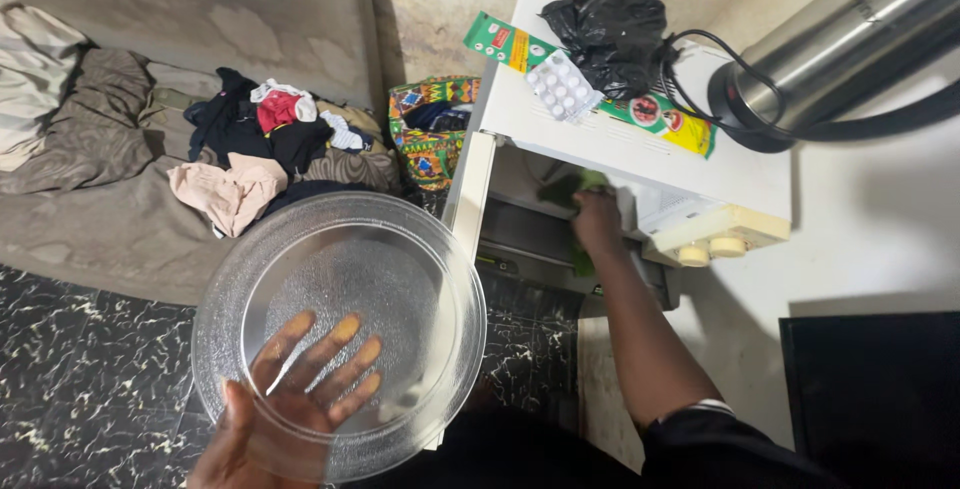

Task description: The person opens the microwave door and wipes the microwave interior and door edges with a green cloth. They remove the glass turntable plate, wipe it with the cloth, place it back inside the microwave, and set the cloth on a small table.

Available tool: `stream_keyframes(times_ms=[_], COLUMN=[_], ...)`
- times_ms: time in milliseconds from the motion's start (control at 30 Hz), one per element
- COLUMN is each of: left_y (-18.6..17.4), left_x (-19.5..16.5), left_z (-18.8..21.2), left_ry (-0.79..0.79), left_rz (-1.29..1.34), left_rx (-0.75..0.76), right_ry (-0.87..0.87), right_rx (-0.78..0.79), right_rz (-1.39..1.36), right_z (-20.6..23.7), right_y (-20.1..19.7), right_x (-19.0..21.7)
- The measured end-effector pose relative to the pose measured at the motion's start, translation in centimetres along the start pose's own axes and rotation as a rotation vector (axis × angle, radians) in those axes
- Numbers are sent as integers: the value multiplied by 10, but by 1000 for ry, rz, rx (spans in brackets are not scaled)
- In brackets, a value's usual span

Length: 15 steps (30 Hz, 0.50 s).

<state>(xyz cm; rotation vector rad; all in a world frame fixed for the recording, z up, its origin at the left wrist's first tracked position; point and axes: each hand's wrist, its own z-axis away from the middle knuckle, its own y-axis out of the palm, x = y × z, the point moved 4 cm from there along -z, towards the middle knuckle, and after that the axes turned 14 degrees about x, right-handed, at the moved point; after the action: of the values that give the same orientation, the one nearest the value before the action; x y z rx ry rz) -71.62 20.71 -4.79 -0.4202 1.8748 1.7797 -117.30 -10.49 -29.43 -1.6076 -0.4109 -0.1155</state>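
Our left hand (pixel 285 399) grips the glass turntable plate (pixel 340 329) from beneath, fingers spread; our right hand (pixel 597 221) presses a green cloth (pixel 572 189) inside the microwave (pixel 640 139).

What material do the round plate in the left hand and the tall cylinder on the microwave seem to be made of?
Round plate: probably clear glass with a pebbled texture; the left hand shows through it.
Tall cylinder: apparently brushed metal, perhaps stainless steel, given its silvery streaked sheen; the base looks like black plastic.

On top of the white microwave (pixel 640 144), a black bag (pixel 610 34) lies beside a pill pack (pixel 563 86) and a green box (pixel 520 49).
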Motion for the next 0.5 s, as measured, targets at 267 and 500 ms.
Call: stream_keyframes(times_ms=[267, 500], left_y=[23, 35], left_x=[-10, -14], left_z=[-10, -6], left_ry=[57, -6], left_rz=[54, -22], left_rx=[23, -66], right_ry=[545, 225], right_rx=[425, -30], right_rz=[-865, 186], right_z=[26, -30], right_y=[-15, -44], right_x=[-57, -23])
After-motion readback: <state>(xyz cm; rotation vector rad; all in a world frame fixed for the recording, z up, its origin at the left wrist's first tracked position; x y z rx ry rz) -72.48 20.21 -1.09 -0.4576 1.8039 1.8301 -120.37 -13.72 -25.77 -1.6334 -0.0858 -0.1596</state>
